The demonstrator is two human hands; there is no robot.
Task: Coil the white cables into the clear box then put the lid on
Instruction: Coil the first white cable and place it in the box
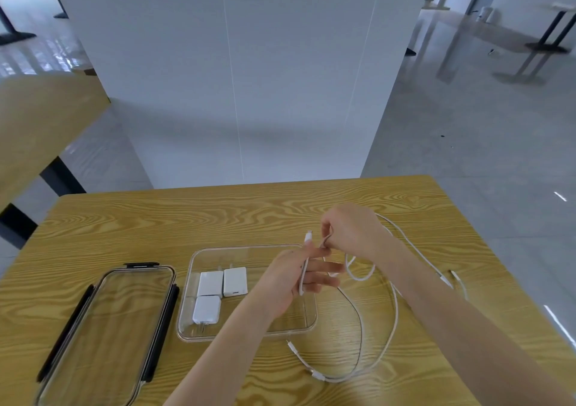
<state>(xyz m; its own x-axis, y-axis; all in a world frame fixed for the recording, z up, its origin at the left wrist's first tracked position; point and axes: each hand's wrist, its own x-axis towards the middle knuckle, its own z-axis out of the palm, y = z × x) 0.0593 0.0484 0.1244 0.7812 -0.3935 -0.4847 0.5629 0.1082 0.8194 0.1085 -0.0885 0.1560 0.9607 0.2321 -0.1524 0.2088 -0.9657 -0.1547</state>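
Observation:
A clear box (249, 250) lies on the wooden table with three white chargers (221, 284) in its left half. My left hand (296, 278) hovers over the box's right side, fingers spread, with a white cable (394, 315) wound across them and its plug end sticking up. My right hand (352, 228) pinches the same cable just above the left fingers. The cable's slack loops over the table to the right of the box. More white cable (417, 250) runs behind my right forearm. The clear lid (103, 337) with black clips lies flat left of the box.
A white partition wall (237, 78) stands just beyond the table's far edge. Another wooden table (37, 119) sits at the left. The table's right edge (498, 265) drops to a grey floor close to the cable ends.

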